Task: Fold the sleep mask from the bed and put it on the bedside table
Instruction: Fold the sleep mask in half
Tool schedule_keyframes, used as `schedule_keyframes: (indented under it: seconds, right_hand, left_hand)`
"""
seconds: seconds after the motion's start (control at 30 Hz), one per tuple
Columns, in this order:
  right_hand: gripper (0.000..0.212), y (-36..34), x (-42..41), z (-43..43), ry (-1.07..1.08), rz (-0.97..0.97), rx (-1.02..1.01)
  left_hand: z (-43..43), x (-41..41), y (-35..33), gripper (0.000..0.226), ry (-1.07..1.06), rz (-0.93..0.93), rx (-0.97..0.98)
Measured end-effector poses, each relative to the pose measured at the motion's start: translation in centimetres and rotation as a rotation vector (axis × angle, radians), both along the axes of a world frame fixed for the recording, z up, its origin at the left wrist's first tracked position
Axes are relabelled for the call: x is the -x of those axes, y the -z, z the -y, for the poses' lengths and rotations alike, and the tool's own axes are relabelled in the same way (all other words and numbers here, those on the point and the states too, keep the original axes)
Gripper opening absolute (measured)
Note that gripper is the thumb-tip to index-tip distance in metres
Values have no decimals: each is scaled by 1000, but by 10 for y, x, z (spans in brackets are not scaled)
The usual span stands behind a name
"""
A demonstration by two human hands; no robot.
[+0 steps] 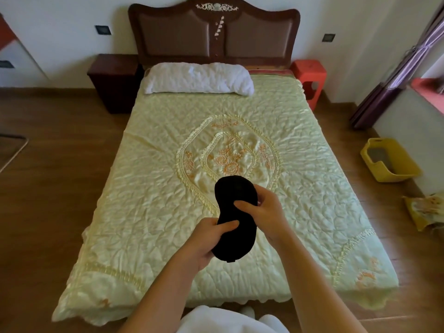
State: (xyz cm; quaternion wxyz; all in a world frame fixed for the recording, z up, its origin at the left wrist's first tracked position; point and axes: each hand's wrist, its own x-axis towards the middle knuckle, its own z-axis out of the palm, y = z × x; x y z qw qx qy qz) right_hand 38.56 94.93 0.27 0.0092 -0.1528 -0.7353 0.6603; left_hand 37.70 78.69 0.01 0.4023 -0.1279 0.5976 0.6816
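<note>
A black sleep mask [231,195] is held up over the foot half of the bed [168,212], stretched out lengthwise away from me. My left hand [209,239] grips its near end, thumb lying across the top. My right hand [262,212] pinches its right edge near the middle. The dark wooden bedside table [113,80] stands to the left of the headboard, far from both hands. The mask's strap is hidden.
A white pillow [199,79] lies at the head of the bed, which has a pale yellow quilted cover. A red plastic stool [310,78] stands right of the headboard. A yellow basket [389,159] and a yellow bag [422,210] sit on the wooden floor at right.
</note>
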Motion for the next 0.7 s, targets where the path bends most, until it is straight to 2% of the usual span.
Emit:
schedule_keyframes:
  seconds: [0.1, 0.33, 0.43, 0.6, 0.7]
  right_hand:
    - [32, -3, -8, -1, -43, -102, -92]
    - [52, 10, -34, -5, -163, -282, -454]
    - [53, 22, -39, -7, -163, -358, -566]
    - [47, 25, -44, -7, -204, -344, -715]
    - [43, 22, -43, -5, -296, -324, -801]
  left_hand:
    - [-5, 0, 4, 25, -36, 1, -19]
    - [-12, 4, 5, 19, -72, 67, -140]
    - [-11, 6, 6, 21, -67, 116, -203]
    - [-1, 14, 11, 51, -169, 345, -420]
    - [2, 12, 11, 42, -143, 293, -448]
